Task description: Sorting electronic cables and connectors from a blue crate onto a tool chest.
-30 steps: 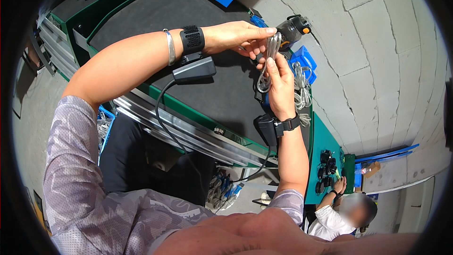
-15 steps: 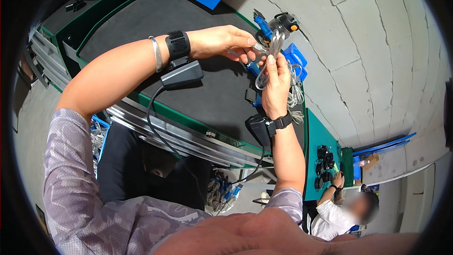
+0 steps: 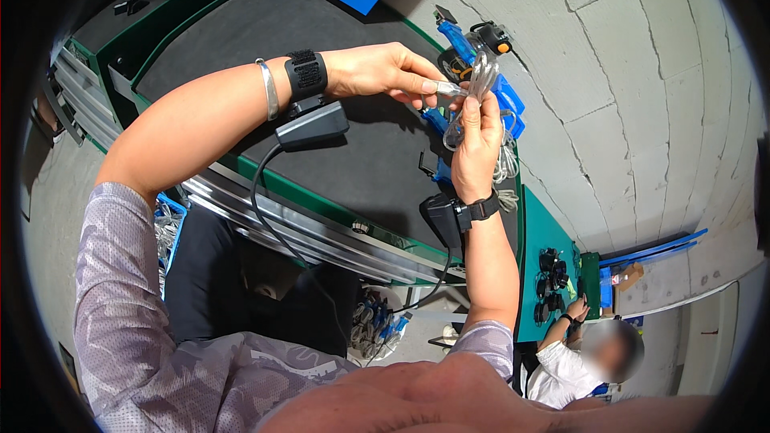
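My left hand [image 3: 383,70] pinches the clear plug end [image 3: 449,89] of a translucent grey cable between thumb and fingers. Close beside it, my right hand [image 3: 479,148] is closed round the folded, looped bundle of that cable [image 3: 484,72], with the thumb pressed against the loops. Both hands are raised over the far right part of the dark-topped workbench [image 3: 337,164]. Blue clamp-like parts [image 3: 437,120] show behind the hands, partly covered by them. Black straps with box-shaped devices sit on both wrists, trailing black leads.
Behind the hands are a black-lidded bottle [image 3: 491,38], a blue tool [image 3: 455,37], a blue tray [image 3: 510,104] and more coiled cables [image 3: 507,164]. A bin of blue-ended cables [image 3: 375,325] stands below the bench. At right, a co-worker [image 3: 571,369] sits by a green table with black items [image 3: 552,269].
Both hands and the cable bundle have shifted slightly right. The left hand's fingers now show more of the plug. The co-worker's hands have moved slightly.
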`<action>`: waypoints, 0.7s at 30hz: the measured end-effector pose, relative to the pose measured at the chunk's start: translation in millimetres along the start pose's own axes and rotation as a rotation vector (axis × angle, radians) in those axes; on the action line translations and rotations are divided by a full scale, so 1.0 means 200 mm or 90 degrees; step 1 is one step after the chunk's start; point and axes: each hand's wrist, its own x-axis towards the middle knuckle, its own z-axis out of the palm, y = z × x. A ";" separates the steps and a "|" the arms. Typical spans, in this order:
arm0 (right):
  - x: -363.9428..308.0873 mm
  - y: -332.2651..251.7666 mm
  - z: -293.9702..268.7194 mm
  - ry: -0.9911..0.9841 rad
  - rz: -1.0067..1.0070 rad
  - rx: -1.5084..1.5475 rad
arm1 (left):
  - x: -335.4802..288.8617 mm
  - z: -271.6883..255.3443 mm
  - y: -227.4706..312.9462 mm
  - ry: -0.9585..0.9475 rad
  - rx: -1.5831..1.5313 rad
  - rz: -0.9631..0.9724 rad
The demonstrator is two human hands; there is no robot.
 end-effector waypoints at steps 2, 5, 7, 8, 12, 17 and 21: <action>0.00 0.00 0.00 0.001 0.002 0.001 | 0.00 0.00 0.00 0.000 -0.001 -0.001; 0.00 0.00 0.00 -0.003 0.011 -0.004 | 0.00 0.00 0.00 0.007 -0.010 -0.003; 0.00 0.00 -0.01 -0.007 0.012 -0.004 | 0.00 0.00 0.01 0.005 0.007 -0.006; 0.00 0.01 -0.01 -0.006 0.020 -0.006 | 0.00 0.00 0.00 0.005 0.007 -0.006; 0.01 0.01 -0.01 -0.003 0.040 0.007 | 0.01 0.01 0.00 0.016 0.031 0.021; 0.01 0.02 -0.01 0.003 0.090 0.052 | 0.01 0.01 0.01 0.032 0.095 0.053; 0.01 0.03 -0.01 -0.005 0.096 0.072 | 0.01 0.01 0.02 0.041 0.112 0.047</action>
